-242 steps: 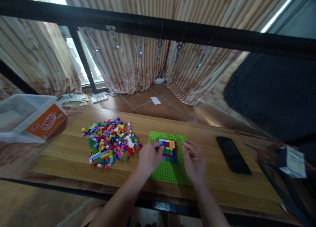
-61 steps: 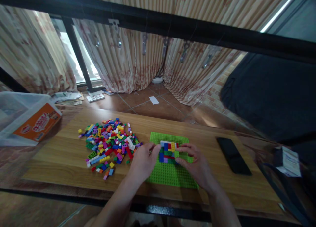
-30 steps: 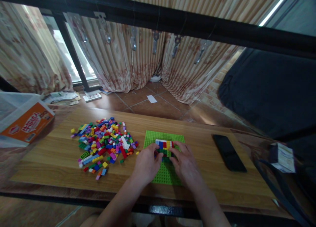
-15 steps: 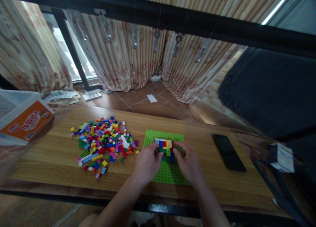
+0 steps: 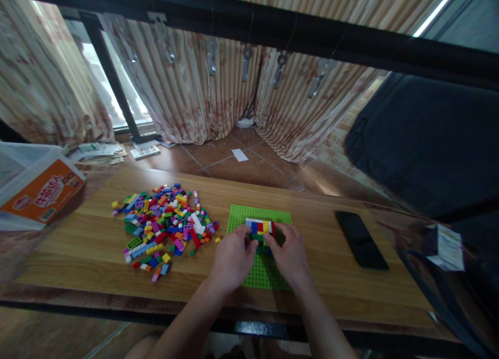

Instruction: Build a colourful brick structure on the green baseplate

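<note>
A small block structure [image 5: 260, 227] of white, blue, red, yellow and green toy bricks stands on a bright green studded baseplate [image 5: 259, 209]. My left hand [image 5: 233, 254] grips its left side, thumb at the near face and fingers curled behind. From the right, my right hand [image 5: 287, 251] closes on the structure, its thumb against the near face and its fingers at the right end. My hands partly hide the lower bricks and the middle of the baseplate.
Left of the baseplate lies a big heap of loose bricks [image 5: 159, 226] on the wooden table [image 5: 93, 255]. A black phone [image 5: 360, 239] lies at the right. Beyond the left edge sits a clear plastic tub [image 5: 37, 187] with an orange label.
My right hand has shifted left and inward, its thumb now over the near right part of the structure. My left hand has stayed nearly in place.
</note>
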Action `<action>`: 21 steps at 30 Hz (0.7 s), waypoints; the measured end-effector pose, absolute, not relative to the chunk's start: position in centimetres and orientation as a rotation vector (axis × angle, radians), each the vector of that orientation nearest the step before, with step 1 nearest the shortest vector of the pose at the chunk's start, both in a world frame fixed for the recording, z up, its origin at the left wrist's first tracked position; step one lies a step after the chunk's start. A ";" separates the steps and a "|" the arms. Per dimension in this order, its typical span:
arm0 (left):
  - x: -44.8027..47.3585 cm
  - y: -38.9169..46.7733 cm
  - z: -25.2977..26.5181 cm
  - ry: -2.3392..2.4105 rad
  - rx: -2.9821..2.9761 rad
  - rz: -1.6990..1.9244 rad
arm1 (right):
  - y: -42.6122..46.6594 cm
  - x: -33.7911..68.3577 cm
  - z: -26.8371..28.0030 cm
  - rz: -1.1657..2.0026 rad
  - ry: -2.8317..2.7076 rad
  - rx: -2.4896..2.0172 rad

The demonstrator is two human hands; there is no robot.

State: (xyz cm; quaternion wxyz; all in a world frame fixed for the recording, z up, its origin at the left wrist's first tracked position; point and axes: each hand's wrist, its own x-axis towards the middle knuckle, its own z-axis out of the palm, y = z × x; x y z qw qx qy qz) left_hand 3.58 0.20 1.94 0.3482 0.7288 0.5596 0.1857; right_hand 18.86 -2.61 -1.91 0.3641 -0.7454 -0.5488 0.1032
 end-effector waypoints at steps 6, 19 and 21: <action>3.6 0.0 1.7 1.457 1.895 0.484 | -2.3 19.0 -2.2 0.278 -1.377 -1.941; 3.5 -0.1 1.7 1.448 1.909 0.487 | -2.8 19.0 -2.5 0.373 -1.314 -1.875; 3.5 0.0 1.7 1.451 1.908 0.488 | -2.7 19.8 -2.1 0.495 -1.203 -1.836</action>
